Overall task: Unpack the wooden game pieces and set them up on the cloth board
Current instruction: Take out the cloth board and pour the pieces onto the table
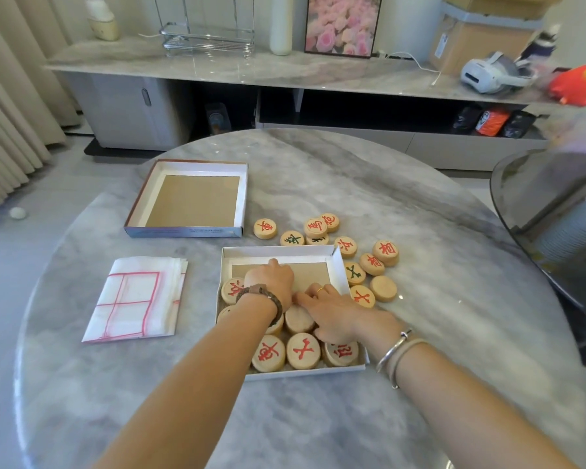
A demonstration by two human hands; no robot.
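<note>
Grey-veined marble round table (318, 418) fills most of the frame. At its centre lies a shallow white cardboard box (278, 253), open. Round pale wooden game pieces with red characters (302, 351) crowd the lower half of the box, and its upper half shows bare brown card.

Both hands are inside this box. The left hand (272, 280) is knuckles-up, its fingers bent down out of sight, so any hold cannot be told. The right hand (335, 311) reaches leftward with its fingers low over the pieces. Whether it pinches one is not visible.

More loose wooden discs, red- and green-marked (383, 288), are scattered just right of and above the box. A folded white cloth board with red lines (136, 299) lies left of centre, and a second white box half (183, 231) sits at upper left.
</note>
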